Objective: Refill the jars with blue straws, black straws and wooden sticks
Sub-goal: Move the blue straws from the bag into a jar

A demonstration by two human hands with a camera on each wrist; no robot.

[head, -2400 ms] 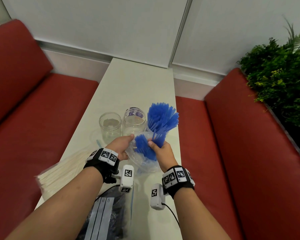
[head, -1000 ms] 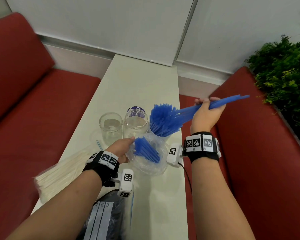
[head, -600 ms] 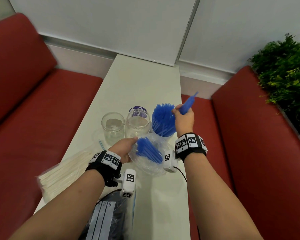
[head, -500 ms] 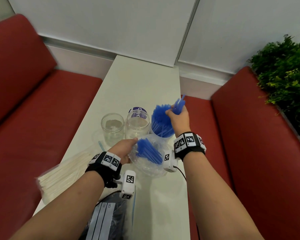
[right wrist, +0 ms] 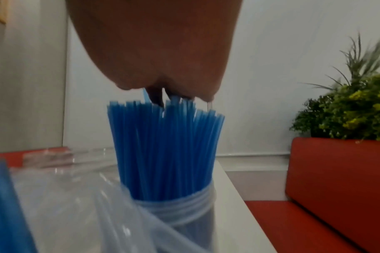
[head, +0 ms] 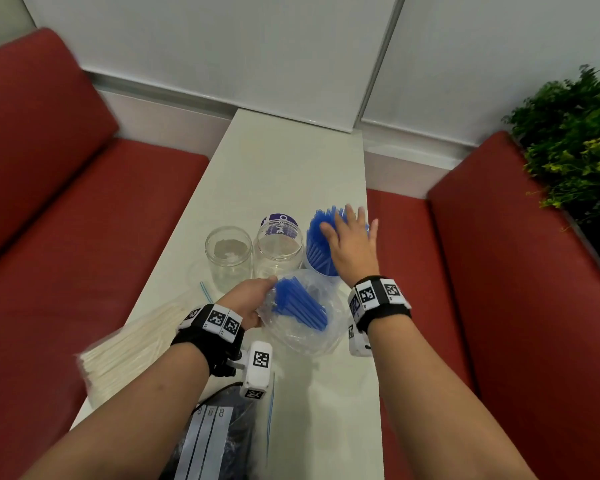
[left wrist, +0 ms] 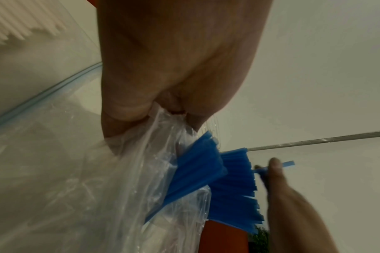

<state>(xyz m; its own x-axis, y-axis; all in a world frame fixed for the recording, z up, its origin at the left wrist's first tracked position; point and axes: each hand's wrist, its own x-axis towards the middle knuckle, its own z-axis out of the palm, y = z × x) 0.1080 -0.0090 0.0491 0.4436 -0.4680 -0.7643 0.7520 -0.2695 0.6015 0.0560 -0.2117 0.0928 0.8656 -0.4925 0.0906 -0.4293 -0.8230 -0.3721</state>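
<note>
On the table (head: 278, 168) stands a clear jar (right wrist: 184, 210) packed with upright blue straws (head: 317, 251). My right hand (head: 349, 237) lies flat on the straw tops (right wrist: 165, 119) with its fingers straight, and it holds nothing. To the jar's left are two empty clear jars (head: 228, 254) (head: 278, 251). In front of them my left hand (head: 253, 296) pinches the mouth of a clear plastic bag (head: 302, 334) that holds more blue straws (head: 298, 306) (left wrist: 195, 164).
A bag of pale wooden sticks (head: 132, 344) lies at the table's left edge. A zip bag of black straws (head: 219, 441) sits near me. A purple lid (head: 279, 221) rests behind the middle jar. Red benches (head: 84, 237) flank the table, with a green plant (head: 575, 150) at the right.
My right hand pulled a bunch of blue straws from the bag, swung it over the jar, dropped it in and now lies flat on the tops. The left hand stayed on the bag.
</note>
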